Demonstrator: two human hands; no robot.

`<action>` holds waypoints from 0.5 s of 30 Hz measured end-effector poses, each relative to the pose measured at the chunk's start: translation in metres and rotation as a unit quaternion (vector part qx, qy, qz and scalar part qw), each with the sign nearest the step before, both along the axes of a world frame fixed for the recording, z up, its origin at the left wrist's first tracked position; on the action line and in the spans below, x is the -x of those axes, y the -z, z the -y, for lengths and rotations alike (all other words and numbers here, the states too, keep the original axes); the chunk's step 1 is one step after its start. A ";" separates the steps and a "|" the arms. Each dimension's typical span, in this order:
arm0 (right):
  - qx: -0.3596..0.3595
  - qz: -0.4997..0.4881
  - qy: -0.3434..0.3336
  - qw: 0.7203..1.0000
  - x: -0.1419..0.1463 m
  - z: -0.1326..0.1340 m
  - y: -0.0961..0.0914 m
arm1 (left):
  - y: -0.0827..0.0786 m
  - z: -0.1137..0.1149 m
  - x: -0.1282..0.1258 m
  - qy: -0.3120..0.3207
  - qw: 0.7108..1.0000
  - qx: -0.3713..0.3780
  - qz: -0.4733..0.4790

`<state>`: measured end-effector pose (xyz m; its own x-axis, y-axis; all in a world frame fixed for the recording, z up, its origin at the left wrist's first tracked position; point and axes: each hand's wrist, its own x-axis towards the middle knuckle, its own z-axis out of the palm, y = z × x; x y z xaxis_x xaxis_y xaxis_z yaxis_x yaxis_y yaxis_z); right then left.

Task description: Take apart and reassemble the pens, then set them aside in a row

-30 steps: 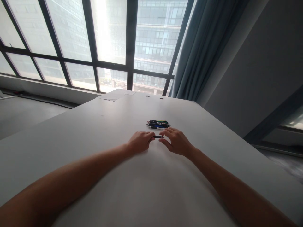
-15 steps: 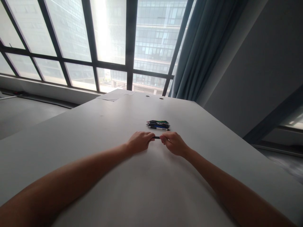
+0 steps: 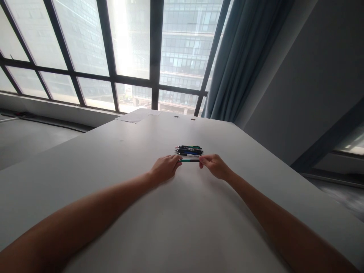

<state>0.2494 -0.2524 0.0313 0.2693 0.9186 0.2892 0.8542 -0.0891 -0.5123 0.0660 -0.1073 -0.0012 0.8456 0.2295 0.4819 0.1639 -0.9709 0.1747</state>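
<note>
The pen (image 3: 190, 160) is held level above or on the counter (image 3: 176, 220), left to right, just on the near side of the row of pens (image 3: 189, 150); from where I stand, contact with the surface cannot be confirmed. The left hand (image 3: 165, 167) grips its left end with bent fingers. The right hand (image 3: 215, 165) pinches its dark right end between thumb and fingers. The teal middle is exposed between them.

Recommended handling:

1. Keep both ends supported at equal height. A pen this thin would probably swing if one grip eased first.
2. Hold the pen parallel to the row. The nearest member, a white pen (image 3: 192, 155), gives a ready reference edge.
3. Watch the right fingertips. They sit very close to the right end of the white pen; whether they touch it cannot be told. A careless nudge could skew the row.
4. Use light pressure only. The barrel is likely smooth and may roll if squeezed unevenly.
5. Release, when required, with the pen resting flat and both hands opening together, fingers withdrawn toward the near side, away from the pens.
</note>
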 end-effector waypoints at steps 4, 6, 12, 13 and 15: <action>-0.087 0.180 0.007 0.980 0.001 0.001 -0.001 | 0.001 -0.002 0.000 -0.017 1.000 -0.012 -0.005; -0.108 0.253 -0.024 0.961 0.014 0.002 -0.002 | 0.001 0.001 0.000 -0.017 1.000 -0.023 -0.003; -0.102 0.288 -0.121 0.944 0.046 0.001 0.004 | -0.001 0.009 0.001 0.023 0.999 -0.008 0.037; -0.099 0.281 -0.127 0.946 0.046 0.001 0.007 | -0.001 0.009 0.001 0.029 0.999 0.004 0.044; -0.090 0.266 -0.133 0.951 0.042 0.000 0.010 | -0.001 0.008 0.001 0.035 0.997 0.034 0.053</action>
<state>0.2078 -0.2526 0.0212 -0.1938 0.8566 0.4781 0.9766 0.2148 0.0109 0.0649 -0.1152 -0.0004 0.8062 0.2064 0.5544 0.0735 -0.9648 0.2524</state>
